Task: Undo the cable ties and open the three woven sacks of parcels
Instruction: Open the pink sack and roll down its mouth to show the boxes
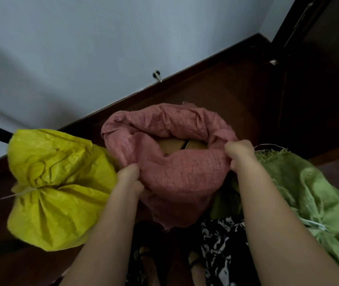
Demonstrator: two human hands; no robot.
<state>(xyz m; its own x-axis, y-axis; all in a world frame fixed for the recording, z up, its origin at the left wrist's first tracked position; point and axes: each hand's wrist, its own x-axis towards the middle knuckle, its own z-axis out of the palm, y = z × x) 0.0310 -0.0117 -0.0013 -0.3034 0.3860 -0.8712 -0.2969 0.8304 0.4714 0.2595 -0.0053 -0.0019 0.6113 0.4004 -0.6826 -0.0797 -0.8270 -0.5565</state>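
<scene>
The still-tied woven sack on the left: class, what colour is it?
Yellow. The tied woven sack shows best in the head view, the only one.

The pink sack [170, 162] hides most of its cardboard parcels [176, 145] and both hands' fingertips.
</scene>
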